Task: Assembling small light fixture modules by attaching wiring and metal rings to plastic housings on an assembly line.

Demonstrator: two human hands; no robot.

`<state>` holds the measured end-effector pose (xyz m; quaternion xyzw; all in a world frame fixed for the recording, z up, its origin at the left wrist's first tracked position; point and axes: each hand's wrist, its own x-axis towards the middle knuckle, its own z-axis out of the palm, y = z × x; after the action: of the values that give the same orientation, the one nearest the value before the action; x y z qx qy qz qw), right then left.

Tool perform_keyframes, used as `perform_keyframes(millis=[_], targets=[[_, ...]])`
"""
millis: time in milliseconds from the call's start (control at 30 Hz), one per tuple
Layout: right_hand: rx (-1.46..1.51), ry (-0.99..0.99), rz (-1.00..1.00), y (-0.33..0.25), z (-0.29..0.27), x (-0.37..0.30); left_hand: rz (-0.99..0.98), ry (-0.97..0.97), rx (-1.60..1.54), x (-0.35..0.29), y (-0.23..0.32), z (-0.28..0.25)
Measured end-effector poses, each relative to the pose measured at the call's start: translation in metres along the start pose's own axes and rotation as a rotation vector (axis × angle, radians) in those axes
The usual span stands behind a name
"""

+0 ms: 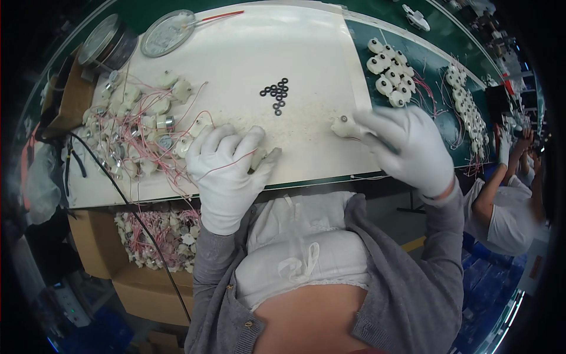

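Note:
My left hand point(227, 168), in a white glove, is closed at the near edge of the white work surface point(306, 50). Its thumb and fingers pinch a small white motor point(258, 157), mostly hidden, whose thin red wire lies across the back of the glove. My right hand point(410, 150), also gloved, is blurred by motion. Its fingertips are by another white motor point(344, 126) with a dark round spot on top; whether they touch it cannot be made out. Between the hands, farther back, lies a cluster of small black rings point(277, 93).
Wired motors point(138, 130) heap up at left, beside a cardboard box point(65, 103). Ringed motors stand in groups point(390, 71) on the green mat at right. A dish point(167, 34) with a red-handled brush is at the back. A co-worker point(501, 206) sits at right.

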<state>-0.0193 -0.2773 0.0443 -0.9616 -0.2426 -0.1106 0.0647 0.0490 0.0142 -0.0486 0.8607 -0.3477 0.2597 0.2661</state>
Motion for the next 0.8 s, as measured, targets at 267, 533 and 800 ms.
perform_keyframes(millis=[267,533,800], targets=[[-0.051,-0.076,0.181,0.017,0.029,0.002,-0.001,-0.053,0.077,-0.011,-0.001,0.002],[-0.174,-0.061,0.663,0.138,-0.017,-0.064,-0.005,-0.064,0.092,-0.011,0.003,-0.002],[0.157,-0.015,0.733,0.185,0.018,-0.077,0.079,-0.010,0.070,-0.018,-0.003,-0.003]])
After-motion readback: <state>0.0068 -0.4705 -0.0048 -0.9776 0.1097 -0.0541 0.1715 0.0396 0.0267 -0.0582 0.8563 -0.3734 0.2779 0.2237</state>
